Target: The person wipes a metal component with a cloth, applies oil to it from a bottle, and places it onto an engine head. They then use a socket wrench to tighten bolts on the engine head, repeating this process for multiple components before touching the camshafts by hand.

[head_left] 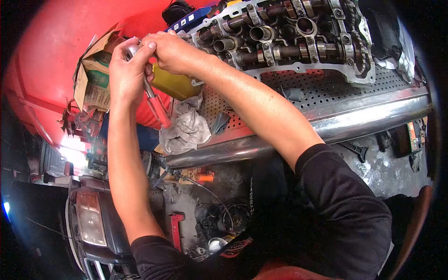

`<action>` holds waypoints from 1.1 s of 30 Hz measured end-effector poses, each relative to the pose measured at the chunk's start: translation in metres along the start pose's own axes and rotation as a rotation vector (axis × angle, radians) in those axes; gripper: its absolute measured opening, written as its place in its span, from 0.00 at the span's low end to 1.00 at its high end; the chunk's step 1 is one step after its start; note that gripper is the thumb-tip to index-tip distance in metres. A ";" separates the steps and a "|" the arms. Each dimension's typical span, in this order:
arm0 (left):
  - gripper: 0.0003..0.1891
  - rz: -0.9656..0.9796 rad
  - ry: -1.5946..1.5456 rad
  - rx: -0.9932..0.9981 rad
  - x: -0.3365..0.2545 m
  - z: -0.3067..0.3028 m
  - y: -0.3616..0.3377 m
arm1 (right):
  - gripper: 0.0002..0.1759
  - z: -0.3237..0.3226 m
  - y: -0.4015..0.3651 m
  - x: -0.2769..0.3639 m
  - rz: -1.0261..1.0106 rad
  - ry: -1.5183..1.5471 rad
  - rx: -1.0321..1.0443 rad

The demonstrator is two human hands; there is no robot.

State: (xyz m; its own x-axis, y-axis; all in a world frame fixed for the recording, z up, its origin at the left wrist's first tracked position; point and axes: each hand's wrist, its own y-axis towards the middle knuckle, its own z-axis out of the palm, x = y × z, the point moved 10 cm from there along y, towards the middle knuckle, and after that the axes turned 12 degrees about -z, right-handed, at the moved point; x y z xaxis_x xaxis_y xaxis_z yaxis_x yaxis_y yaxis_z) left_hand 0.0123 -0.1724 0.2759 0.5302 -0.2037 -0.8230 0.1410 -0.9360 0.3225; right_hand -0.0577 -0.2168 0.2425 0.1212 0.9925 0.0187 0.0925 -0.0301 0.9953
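My left hand is wrapped around a ratchet. Its round chrome head shows between thumb and fingers, and its red handle slants down below the hand. Right beside it, my right hand is closed close to the ratchet's head; what its fingers grip is hidden. A yellow container stands just below the right wrist. Crumpled whitish rags lie by the end of the red handle. To the right, a cylinder head with camshafts and a timing chain rests on the bench.
The perforated bench top ends in a shiny rounded metal edge. An open cardboard box is at the left. Behind my hands is a blue case. A vehicle's front with a headlight is lower left. Parts lie on the floor.
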 end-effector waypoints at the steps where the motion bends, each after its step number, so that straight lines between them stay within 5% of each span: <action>1: 0.27 0.006 0.023 0.037 -0.003 0.000 0.003 | 0.20 -0.002 0.001 0.000 -0.005 -0.006 -0.001; 5: 0.23 -0.139 -0.117 0.229 0.021 -0.006 0.011 | 0.17 0.011 0.006 0.003 0.030 0.012 0.207; 9: 0.16 -0.278 -0.151 0.188 0.045 -0.016 0.027 | 0.18 0.020 0.006 -0.002 0.049 -0.080 0.296; 12: 0.17 0.420 0.910 -0.238 -0.021 -0.005 -0.001 | 0.14 0.007 0.003 -0.002 0.077 -0.093 0.182; 16: 0.19 0.818 0.963 -0.095 -0.048 0.021 -0.008 | 0.12 -0.013 0.000 -0.010 0.155 -0.038 0.046; 19: 0.19 0.930 0.938 -0.140 -0.049 0.023 -0.022 | 0.13 -0.012 0.001 -0.007 0.140 -0.041 0.044; 20: 0.17 0.868 0.884 -0.187 -0.046 0.021 -0.023 | 0.14 -0.010 0.000 -0.007 0.124 -0.053 0.042; 21: 0.16 0.576 0.725 -0.259 -0.037 0.006 -0.011 | 0.14 -0.010 0.001 -0.007 0.105 -0.088 0.047; 23: 0.14 -0.479 -0.080 0.222 0.055 -0.008 0.031 | 0.15 -0.001 -0.001 -0.003 0.074 -0.137 0.072; 24: 0.14 -0.418 -0.021 0.169 0.048 -0.011 0.028 | 0.17 0.005 0.000 -0.006 0.150 -0.104 0.181; 27: 0.14 0.261 0.796 -0.336 -0.016 -0.015 0.011 | 0.19 -0.010 -0.007 0.000 0.154 -0.119 -0.001; 29: 0.14 0.334 0.773 -0.359 -0.023 -0.011 0.007 | 0.25 -0.045 -0.024 0.033 0.123 -0.173 -0.466; 31: 0.15 0.393 0.736 -0.337 -0.023 -0.009 0.007 | 0.25 -0.035 -0.056 0.054 0.330 0.095 -0.738; 33: 0.14 0.332 0.775 -0.321 -0.023 -0.006 0.011 | 0.27 0.033 -0.073 0.067 0.645 0.410 -0.559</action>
State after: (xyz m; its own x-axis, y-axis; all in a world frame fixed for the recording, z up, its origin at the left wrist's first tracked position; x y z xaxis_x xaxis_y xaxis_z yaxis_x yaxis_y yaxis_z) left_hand 0.0070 -0.1759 0.3013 0.9837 -0.0900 -0.1556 0.0450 -0.7145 0.6982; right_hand -0.0238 -0.1524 0.1683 -0.3827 0.7717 0.5080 -0.3706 -0.6319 0.6807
